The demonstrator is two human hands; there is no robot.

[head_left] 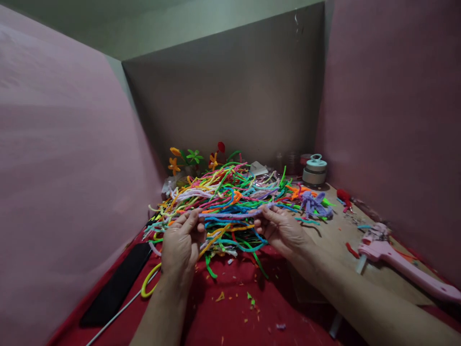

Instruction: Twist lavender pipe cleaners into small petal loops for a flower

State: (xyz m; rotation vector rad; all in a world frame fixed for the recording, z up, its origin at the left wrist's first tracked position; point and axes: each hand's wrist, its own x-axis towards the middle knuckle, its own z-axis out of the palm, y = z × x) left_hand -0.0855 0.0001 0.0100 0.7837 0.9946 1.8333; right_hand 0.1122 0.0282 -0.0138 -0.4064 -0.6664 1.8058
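A light purple pipe cleaner (230,216) is stretched sideways between my two hands. My left hand (183,240) pinches its left end, and my right hand (283,228) pinches it near the right end. Just behind and below it lies a large heap of pipe cleaners (219,192) in many colours. To the right of my right hand rests a purple flower-like bundle of pipe cleaners (314,204). The fingertips of both hands are closed on the strand.
A red cloth (230,307) with scattered scraps covers the front. At left lie a black flat object (117,283) and a thin white rod (122,310). A pink-handled tool (403,262) is on the brown board (324,245) at right. Pipe-cleaner flowers (194,155) and a lidded container (314,170) stand behind.
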